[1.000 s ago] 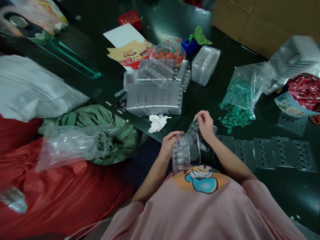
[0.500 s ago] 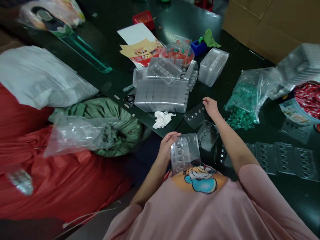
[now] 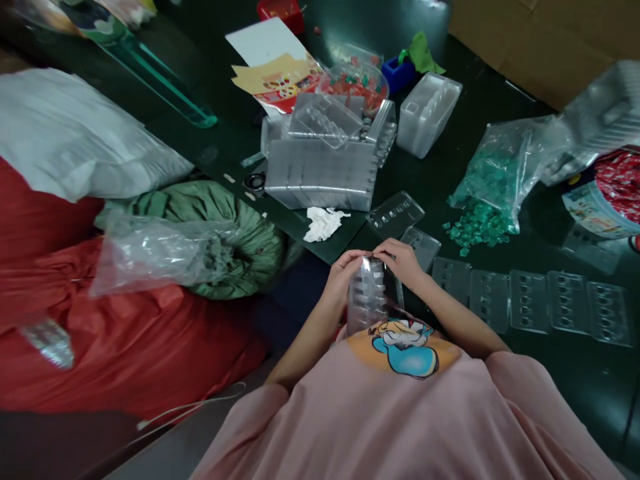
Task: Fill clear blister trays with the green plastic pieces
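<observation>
Dark green table (image 3: pixel 565 380), cardboard (image 3: pixel 555 47) at far right, red sack (image 3: pixel 150 347) at left, hands (image 3: pixel 404 263) pinching clear plastic trays (image 3: pixel 371 293)

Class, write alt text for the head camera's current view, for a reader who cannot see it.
A person's left hand and right hand hold the upper edge of clear molded plastic beside a dark table. Clear trays lie in a row to the right, near green pieces and a plastic bag; red fabric lies left.

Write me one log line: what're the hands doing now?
left hand: holding clear trays | right hand: pinching their far edge | table: row of trays, green pieces
</observation>
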`<state>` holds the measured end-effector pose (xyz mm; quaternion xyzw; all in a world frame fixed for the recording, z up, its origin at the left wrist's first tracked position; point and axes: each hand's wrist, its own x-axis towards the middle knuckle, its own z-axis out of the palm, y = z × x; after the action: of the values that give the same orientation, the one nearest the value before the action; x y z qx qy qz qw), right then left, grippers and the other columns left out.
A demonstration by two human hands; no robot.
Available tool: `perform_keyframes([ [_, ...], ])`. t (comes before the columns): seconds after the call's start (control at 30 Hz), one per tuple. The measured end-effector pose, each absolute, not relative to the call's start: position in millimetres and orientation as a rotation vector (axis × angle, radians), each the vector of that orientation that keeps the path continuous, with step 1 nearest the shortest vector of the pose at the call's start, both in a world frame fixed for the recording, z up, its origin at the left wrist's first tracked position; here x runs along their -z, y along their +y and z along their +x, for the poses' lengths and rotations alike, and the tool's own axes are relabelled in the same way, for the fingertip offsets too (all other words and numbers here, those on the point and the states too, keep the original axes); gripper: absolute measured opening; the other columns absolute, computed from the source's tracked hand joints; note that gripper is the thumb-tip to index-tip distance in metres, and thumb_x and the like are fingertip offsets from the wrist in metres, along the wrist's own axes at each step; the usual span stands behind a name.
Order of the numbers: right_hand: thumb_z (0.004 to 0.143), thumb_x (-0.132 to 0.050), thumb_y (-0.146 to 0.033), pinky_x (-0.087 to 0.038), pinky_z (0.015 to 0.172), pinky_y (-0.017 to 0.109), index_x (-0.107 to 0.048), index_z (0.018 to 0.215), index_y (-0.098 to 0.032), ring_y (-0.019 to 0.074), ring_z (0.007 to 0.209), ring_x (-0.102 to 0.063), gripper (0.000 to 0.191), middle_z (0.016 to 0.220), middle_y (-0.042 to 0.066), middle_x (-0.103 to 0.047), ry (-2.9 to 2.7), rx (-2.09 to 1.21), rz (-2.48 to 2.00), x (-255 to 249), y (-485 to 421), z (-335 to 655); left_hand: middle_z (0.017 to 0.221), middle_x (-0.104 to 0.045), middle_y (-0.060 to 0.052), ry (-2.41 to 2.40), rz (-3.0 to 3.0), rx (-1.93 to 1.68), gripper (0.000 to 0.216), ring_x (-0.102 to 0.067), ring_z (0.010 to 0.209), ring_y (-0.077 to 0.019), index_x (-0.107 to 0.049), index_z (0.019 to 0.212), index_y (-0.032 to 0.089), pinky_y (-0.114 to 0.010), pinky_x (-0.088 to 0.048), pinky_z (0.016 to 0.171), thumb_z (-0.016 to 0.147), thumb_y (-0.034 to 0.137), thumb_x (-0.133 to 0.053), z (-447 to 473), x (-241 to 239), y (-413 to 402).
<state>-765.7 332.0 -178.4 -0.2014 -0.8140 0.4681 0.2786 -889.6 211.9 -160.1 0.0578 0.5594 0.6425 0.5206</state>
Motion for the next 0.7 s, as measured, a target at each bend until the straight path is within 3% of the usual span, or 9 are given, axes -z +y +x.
perform_keyframes([
  [0.43,0.095,-0.051,-0.023,-0.048,0.077,0.030,-0.063,0.083,-0.021,0.0162,0.082,-0.060,0.018,0.083,0.004,-0.065,-2.061,-1.183,-0.549,193.3,315.3,-762.1,0.078,-0.067,-0.001,1.260,0.181,-1.555,0.031,-0.060,0.068,-0.0120,-0.071,0.086,0.017,-0.023,-0.047,0.066,0.067,0.040,-0.080,-882.4,163.1,211.5],
  [0.7,0.096,-0.047,-0.023,-0.050,0.084,0.033,-0.061,0.084,-0.024,0.0182,0.094,-0.064,0.019,0.095,0.006,-0.068,-1.953,-1.227,-0.592,204.8,308.8,-771.4,0.107,-0.069,-0.007,1.303,0.326,-1.592,0.030,-0.063,0.095,-0.0187,-0.071,0.082,0.016,-0.028,-0.047,0.085,0.071,0.044,-0.078,-889.5,170.9,213.9],
])
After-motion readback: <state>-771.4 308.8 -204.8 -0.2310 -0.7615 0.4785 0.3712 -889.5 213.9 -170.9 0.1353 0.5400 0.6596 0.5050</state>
